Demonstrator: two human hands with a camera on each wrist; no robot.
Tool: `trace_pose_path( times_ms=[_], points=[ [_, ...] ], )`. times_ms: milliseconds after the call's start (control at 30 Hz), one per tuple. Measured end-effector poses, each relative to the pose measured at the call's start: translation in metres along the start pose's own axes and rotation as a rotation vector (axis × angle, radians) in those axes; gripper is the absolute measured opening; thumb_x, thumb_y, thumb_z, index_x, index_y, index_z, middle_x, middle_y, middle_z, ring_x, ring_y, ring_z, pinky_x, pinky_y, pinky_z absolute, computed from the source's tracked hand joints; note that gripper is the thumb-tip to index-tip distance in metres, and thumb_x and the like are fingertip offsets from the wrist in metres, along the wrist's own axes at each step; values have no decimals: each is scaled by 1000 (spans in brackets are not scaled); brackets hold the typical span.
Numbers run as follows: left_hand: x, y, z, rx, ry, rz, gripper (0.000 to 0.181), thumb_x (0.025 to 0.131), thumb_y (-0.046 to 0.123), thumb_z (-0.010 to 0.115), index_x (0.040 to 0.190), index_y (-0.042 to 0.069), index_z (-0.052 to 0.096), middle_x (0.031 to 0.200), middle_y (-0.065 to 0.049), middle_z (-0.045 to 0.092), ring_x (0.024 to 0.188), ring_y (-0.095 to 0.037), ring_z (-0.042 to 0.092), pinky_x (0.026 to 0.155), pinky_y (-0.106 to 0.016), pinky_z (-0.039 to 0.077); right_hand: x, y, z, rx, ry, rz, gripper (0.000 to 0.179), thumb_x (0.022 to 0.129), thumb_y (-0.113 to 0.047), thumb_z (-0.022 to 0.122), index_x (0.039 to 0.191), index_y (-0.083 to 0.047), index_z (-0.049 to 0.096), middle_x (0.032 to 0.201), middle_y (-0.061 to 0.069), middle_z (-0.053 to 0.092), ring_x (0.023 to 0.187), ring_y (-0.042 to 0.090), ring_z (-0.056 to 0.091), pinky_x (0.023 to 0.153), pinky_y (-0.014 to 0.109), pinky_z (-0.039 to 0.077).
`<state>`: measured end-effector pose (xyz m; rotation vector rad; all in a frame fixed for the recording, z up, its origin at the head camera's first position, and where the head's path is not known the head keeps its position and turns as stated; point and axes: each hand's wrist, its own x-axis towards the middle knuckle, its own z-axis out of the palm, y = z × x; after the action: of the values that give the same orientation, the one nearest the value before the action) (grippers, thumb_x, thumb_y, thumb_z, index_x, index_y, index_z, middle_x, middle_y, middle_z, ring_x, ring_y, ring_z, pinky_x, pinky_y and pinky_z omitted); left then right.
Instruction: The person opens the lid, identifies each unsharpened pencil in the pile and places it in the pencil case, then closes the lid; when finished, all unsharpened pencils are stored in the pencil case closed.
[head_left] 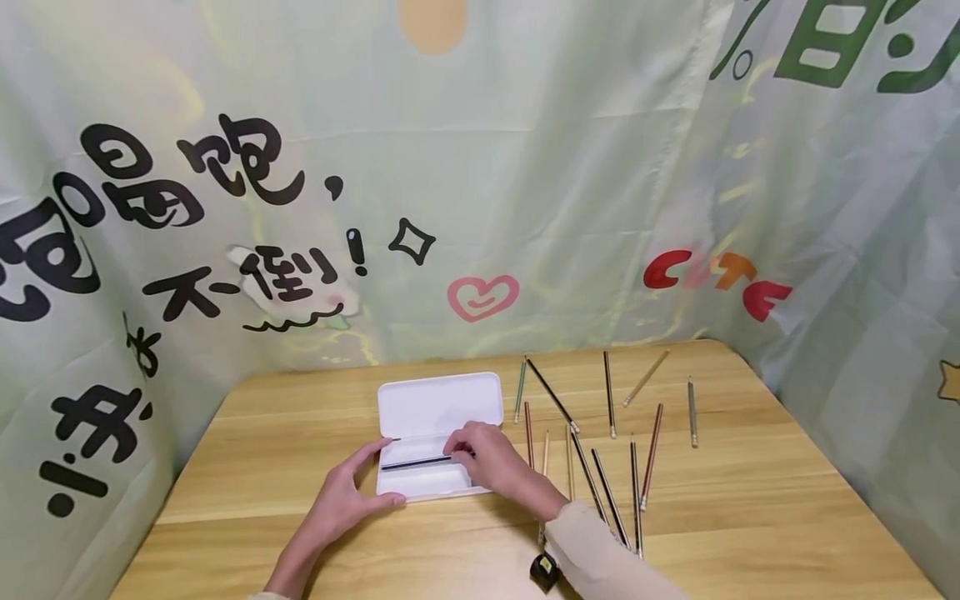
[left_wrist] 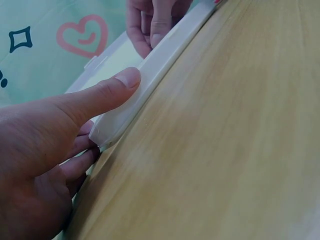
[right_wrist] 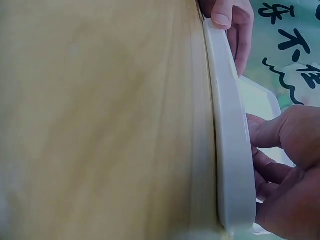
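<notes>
On a light wooden table [head_left: 787, 533], a shallow white case [head_left: 431, 482] lies open, its lid [head_left: 439, 405] leaning back on the far side. A black pencil [head_left: 416, 462] runs lengthwise over the tray, its left end just beside the left wall; whether it touches the tray floor cannot be told. The right hand [head_left: 483, 454] pinches this pencil toward its right end, between thumb and fingertips. The left hand [head_left: 341, 504] holds the left end of the case, thumb at the front edge and index finger toward the far corner, the two spread well apart. To the right, loose pencils [head_left: 552, 394] lie at several angles, and a small black object [head_left: 544, 570] sits near the right sleeve [head_left: 600, 554]. For sound placement, the pencil is best lowered level and parallel to the long walls, both ends inside the rim, before the fingertips part. Letting go high or at a slant would probably allow it to roll or catch on the rim. Light bracing by the left hand should suffice; a hard push could slide or tip so shallow a case.
</notes>
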<state>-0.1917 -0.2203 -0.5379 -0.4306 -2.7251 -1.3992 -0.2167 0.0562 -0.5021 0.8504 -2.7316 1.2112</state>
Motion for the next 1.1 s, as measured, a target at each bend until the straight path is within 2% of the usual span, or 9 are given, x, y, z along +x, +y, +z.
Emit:
trace_pose_path(
  times_ms=[200, 367, 633, 833, 967, 1100],
  points=[
    [-4, -1, -2, 2, 16, -3, 89, 67, 42, 97, 144, 19, 59, 146, -10, 58, 139, -34, 48, 114, -59, 34, 0, -4, -4, 36, -3, 14, 14, 93, 6, 69, 100, -3, 77, 92, 3, 69, 84, 9, 63, 76, 21, 55],
    [-4, -3, -3, -3, 25, 20, 91, 65, 42, 98, 144, 21, 59, 146, -7, 59, 138, -32, 49, 114, -59, 35, -10, -7, -22, 69, 39, 59, 19, 95, 3, 68, 111, -3, 74, 103, 7, 71, 92, 15, 65, 79, 24, 56],
    [2, -3, -1, -21, 2, 55, 91, 67, 44, 96, 145, 20, 58, 148, -6, 57, 139, -33, 48, 114, -58, 36, -42, 4, -65, 81, 219, 84, 27, 91, 5, 72, 117, -1, 70, 93, 3, 68, 87, 17, 65, 70, 25, 58],
    [5, -2, 0, 9, -1, 84, 90, 68, 46, 95, 145, 18, 58, 148, -11, 57, 138, -38, 49, 113, -61, 36, -75, 16, -99, 31, 326, 99, 32, 93, -3, 74, 125, -2, 67, 94, 0, 68, 86, 16, 65, 68, 29, 59],
    [5, -1, 0, 15, 0, 98, 89, 69, 47, 95, 145, 19, 58, 147, -11, 58, 137, -39, 50, 112, -62, 37, -97, 25, -120, -10, 365, 151, 33, 98, -10, 70, 130, -4, 64, 98, 2, 68, 90, 20, 66, 69, 28, 59],
    [3, -4, -1, 11, 13, 87, 89, 68, 46, 95, 145, 19, 58, 147, -12, 58, 137, -39, 50, 111, -62, 37, -109, 37, -140, -56, 402, 219, 33, 101, -15, 67, 133, -6, 62, 101, 4, 67, 94, 22, 66, 68, 26, 57]
  ],
)
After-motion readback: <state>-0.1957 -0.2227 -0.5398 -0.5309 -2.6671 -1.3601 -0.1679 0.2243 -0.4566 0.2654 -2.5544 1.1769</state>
